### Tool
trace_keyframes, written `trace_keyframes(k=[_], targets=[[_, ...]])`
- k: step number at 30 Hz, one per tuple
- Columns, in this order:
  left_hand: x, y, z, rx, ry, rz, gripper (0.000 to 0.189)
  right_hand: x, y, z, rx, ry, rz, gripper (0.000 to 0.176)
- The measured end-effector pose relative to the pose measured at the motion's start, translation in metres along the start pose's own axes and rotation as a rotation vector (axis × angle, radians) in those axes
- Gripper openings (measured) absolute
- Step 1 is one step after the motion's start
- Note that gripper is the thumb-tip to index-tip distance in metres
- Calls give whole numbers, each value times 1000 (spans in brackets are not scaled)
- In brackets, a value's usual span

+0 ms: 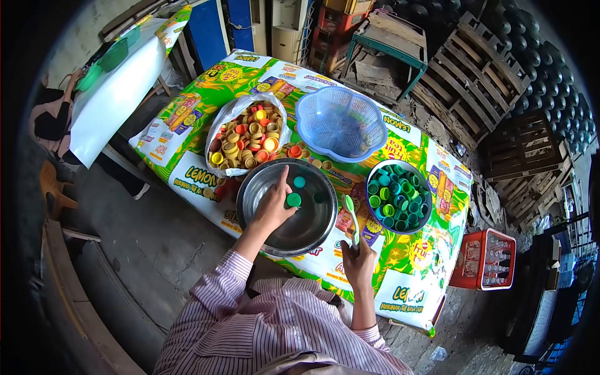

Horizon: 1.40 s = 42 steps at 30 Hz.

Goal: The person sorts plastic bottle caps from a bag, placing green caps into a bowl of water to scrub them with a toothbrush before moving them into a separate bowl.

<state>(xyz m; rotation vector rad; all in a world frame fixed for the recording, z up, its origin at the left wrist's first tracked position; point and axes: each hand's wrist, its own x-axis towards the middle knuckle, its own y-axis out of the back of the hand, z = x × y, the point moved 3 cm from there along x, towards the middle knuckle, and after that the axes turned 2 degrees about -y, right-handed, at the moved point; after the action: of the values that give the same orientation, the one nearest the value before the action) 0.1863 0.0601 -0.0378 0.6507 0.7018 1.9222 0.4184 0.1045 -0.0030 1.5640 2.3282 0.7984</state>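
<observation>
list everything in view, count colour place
table cover: one, green-yellow print, centre of view
steel bowl: one, silver, middle of table cover
loose caps: three, green, in steel bowl
bag of caps: one, yellow, orange, red, behind steel bowl
basket: one, blue, far side
small bowl: one, holding green caps, right of steel bowl
crate: one, red, floor at right
pallets: several, wooden, beyond table cover
spoon: one, green, near edge
left hand: in steel bowl by loose caps
right hand: gripping spoon
</observation>
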Motion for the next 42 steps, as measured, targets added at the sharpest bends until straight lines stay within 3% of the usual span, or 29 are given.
trace_keyframes(k=[4, 13, 17, 18, 20, 24, 26, 32, 34, 38, 40, 42], targets=[[-6, 14, 11, -155, -41, 31, 108, -2, -9, 3, 44, 2, -49, 17], [-22, 32, 21, -253, -68, 160, 112, -5, -21, -15, 47, 39, -156, 37], [-31, 32, 26, -321, -51, 221, 112, -14, -37, -30, -7, 204, -289, 47], [-32, 32, 28, -320, -50, 224, 112, -18, -43, -28, -41, 288, -274, 47], [-35, 33, 28, -376, -37, 227, 112, -17, -49, -21, -53, 196, -308, 46], [-39, 30, 22, -407, 14, 214, 114, -10, -45, -18, -112, 208, -190, 45], [-41, 29, 24, -404, 14, 201, 114, -14, -48, -23, -33, 307, -250, 45], [-43, 24, 24, -438, -28, 239, 113, -8, -46, -21, -77, 177, -224, 45], [-44, 26, 22, -450, -9, 258, 114, -17, -49, -22, 49, 331, -249, 45], [-44, 26, 17, -473, -10, 287, 114, -17, -46, -14, -71, 67, -280, 47], [-45, 27, 18, -447, -17, 291, 114, -21, -47, -15, -34, 112, -268, 46], [-45, 25, 16, -451, -23, 299, 111, -26, -53, -14, 39, 286, -261, 44]])
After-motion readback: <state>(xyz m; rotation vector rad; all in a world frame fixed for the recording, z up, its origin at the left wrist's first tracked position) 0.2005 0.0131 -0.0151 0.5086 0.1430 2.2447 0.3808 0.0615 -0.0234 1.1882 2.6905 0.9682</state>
